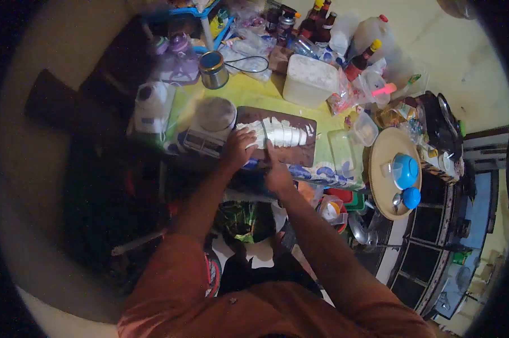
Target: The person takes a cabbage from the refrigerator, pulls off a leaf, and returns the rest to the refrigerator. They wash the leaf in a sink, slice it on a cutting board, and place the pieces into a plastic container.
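Observation:
A white, dough-like slab (pixel 284 133) lies across a dark brown cutting board (pixel 304 158), its right part divided into several strips. My left hand (pixel 241 149) holds its left end, fingers curled down onto it. In my right hand (pixel 278 177) is a knife (pixel 265 134), gripped with the index finger stretched along it. The thin blade stands across the slab, just right of my left fingertips. My right fist hides the knife's handle. Left of the board, close to my left hand, sits a kitchen scale (pixel 205 139) with a round bowl or pan (pixel 215 113) on top.
Behind the board are a white tub (pixel 310 80), a metal canister (pixel 213 70) and several bottles. A clear plastic container (pixel 341 149) stands to the right, beside a round tan tray (pixel 381 186) with blue bowls (pixel 405 171). Below the table edge, a basin holds green leaves (pixel 244 219).

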The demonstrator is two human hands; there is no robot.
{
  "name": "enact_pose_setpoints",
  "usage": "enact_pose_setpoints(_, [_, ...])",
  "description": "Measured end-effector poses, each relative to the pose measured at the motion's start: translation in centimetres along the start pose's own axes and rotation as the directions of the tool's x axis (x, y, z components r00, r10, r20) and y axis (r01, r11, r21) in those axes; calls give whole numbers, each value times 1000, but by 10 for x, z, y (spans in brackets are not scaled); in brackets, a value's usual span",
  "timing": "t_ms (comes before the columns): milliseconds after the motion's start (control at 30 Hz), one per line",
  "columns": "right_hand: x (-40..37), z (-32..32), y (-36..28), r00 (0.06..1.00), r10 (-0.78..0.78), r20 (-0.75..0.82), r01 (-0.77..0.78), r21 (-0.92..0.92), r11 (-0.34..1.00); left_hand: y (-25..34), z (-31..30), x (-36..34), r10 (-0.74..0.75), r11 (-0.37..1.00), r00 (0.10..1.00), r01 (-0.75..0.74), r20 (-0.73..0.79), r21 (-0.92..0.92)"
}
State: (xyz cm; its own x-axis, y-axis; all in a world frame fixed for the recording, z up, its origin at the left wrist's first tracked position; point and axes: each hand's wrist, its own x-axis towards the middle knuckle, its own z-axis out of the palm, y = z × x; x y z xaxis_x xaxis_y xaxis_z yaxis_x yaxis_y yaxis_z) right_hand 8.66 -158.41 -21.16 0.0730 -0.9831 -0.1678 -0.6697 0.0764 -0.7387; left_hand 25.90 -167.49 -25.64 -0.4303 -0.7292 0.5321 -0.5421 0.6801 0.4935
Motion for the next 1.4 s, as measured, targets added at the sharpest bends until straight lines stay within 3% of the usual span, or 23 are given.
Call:
enact_pose_setpoints(67, [23, 6, 2, 887, -358, -291, 329, -144, 933, 10, -13, 2, 41, 994, 998, -47, 52, 102])
enact_pose_setpoints(133, [32, -2, -6, 927, -301, -223, 254, -217, 943, 17, -24, 5, 79, 973, 991, -101, 111, 207])
enact_pose_setpoints(200, [30, -5, -5, 963, -226, -150, 175, -292, 940, 26, -23, 3, -19, 932, 997, -9, 75, 362])
enact_pose_setpoints(267, [20, -5, 5, 852, -443, -279, 436, -90, 896, 20, -22, 7, -51, 958, 996, 29, 68, 287])
enact_pose_setpoints(300, [7, -9, -2, 855, -442, -274, 434, -92, 896, 18, -19, 8, -81, 977, 995, 66, 65, 205])
enact_pose_setpoints(333, [-11, -19, -19, 956, -251, -153, 243, -67, 968, 16, -15, 6, -86, 977, 994, 72, 64, 199])
enact_pose_setpoints(367, [-24, -24, -28, 999, -44, -29, 42, -68, 997, 14, -12, 5, -133, 988, 991, 135, -26, 77])
enact_pose_setpoints(400, [-30, -22, -26, 999, -44, -27, 42, -72, 997, 12, -9, 3, -186, 982, 976, 182, -108, -49])
enact_pose_setpoints(467, [-37, -18, -23, 998, 13, 68, -12, -16, 1000, 5, -6, -2, -201, 978, 972, 193, -120, -78])
enact_pose_setpoints(633, [-24, 7, -14, 999, -17, 37, 13, 92, 996, -3, 4, -15, -211, 976, 973, 204, -89, -79])
enact_pose_setpoints(700, [6, 15, 0, 998, -68, 4, 67, 113, 991, -2, -1, -9, -67, 988, 996, 74, -53, 139])
enact_pose_setpoints(767, [35, 24, 12, 922, -343, -181, 316, -161, 935, 12, -15, -4, -70, 976, 997, 75, -32, 205])
enact_pose_setpoints(800, [35, 21, 6, 920, -347, -183, 322, -157, 934, 13, -20, -5, -80, 959, 997, 79, -8, 272])
enact_pose_setpoints(867, [30, 14, -3, 982, -180, -62, 183, 55, 981, 15, -25, -3, -75, 961, 997, 69, 13, 267])
enact_pose_setpoints(933, [10, -1, -21, 921, -333, -202, 333, -39, 942, 15, -23, -6, -74, 967, 997, 63, 34, 248])
enact_pose_setpoints(1000, [-18, -13, -38, 998, -59, -1, 59, 45, 997, 11, -19, -4, -178, 982, 982, 182, -69, 58])
enact_pose_setpoints(1033, [-23, -6, -27, 999, -40, 29, 39, 45, 998, 10, -17, -3, -176, 982, 982, 180, -74, 55])
enact_pose_setpoints(1100, [-26, -5, -26, 998, -20, 57, 17, 44, 999, 10, -12, -5, -346, 938, 909, 332, -232, -100])
enact_pose_setpoints(1167, [-33, -18, -54, 978, 110, 179, -110, -12, 994, -4, 0, -15, -310, 951, 927, 302, -211, -70])
enact_pose_setpoints(1200, [-31, -2, -36, 995, -1, 103, 0, 18, 1000, -8, 3, -19, -274, 962, 943, 271, -187, -38])
enact_pose_setpoints(1333, [3, 27, -11, 989, 53, 138, -58, 35, 998, 4, -3, -12, -195, 977, 948, 210, -253, 35])
enact_pose_setpoints(1367, [20, 41, 0, 971, -219, -93, 217, -40, 975, 4, -5, -13, -178, 976, 961, 200, -211, 86])
enact_pose_setpoints(1400, [25, 40, -5, 828, -478, -293, 446, -173, 878, 5, -6, -13, -160, 973, 973, 183, -164, 137])
